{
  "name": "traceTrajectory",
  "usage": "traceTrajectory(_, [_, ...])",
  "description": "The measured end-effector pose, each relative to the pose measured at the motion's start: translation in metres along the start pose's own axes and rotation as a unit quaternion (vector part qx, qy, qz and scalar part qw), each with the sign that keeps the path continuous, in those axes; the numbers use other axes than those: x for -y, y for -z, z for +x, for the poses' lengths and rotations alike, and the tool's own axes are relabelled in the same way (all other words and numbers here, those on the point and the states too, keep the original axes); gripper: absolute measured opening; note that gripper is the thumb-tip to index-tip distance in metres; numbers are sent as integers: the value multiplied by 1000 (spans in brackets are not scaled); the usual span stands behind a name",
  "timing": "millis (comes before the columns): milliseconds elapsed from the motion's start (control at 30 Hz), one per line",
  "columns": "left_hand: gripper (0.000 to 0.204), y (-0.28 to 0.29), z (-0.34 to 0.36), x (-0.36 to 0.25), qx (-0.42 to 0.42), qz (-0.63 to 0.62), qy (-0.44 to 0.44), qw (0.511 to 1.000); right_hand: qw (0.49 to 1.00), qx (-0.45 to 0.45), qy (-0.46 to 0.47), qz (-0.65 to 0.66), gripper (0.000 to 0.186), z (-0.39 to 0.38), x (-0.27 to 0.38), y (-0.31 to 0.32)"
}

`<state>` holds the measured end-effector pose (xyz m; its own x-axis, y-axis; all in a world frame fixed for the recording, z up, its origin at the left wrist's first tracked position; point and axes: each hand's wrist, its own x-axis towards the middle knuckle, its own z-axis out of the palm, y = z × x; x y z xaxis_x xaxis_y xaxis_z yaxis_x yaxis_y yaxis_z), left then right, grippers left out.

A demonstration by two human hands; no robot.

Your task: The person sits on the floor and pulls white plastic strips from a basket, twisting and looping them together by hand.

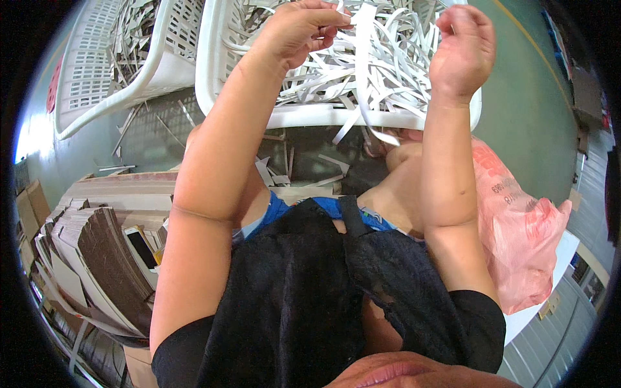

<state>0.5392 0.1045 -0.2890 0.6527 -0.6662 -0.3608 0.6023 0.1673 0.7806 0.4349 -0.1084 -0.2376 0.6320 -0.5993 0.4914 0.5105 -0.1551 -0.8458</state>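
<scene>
Currently over one white basket (294,118): two bare hands. Left hand (299,29), above basket's left half: thumb and fingers pinched on one white strip (341,8). Right hand (462,55), above basket's right side: fingers curled, blurred; grip impossible to tell. Inside basket: loose strips (310,84), too many to count. Draped over basket's near rim: one long strip (364,71). Left of basket: one second basket (90,84), with scraps (132,48). Nearer than basket: one phone (138,248) leftward, one pink bag (511,233) rightward.
</scene>
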Motion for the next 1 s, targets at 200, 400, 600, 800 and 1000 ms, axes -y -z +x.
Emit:
traceTrajectory(200, [17, 8, 2, 5, 78, -21, 41, 996, 845, 347, 238, -331, 54, -24, 28, -26])
traceTrajectory(400, [13, 18, 9, 4, 106, 29, 57, 992, 898, 359, 101, -235, 16, -29, 17, -34])
traceTrajectory(600, [14, 10, 7, -4, 46, -36, 20, 998, 896, 326, 44, -297, 17, -23, 11, -42])
traceTrajectory(800, [14, 11, 10, -10, 20, -46, -20, 999, 881, 310, 51, -355, 11, -11, 3, -47])
traceTrajectory(1000, [18, 13, 12, -8, -12, -24, -50, 998, 903, 276, 153, -293, 11, -11, -14, -54])
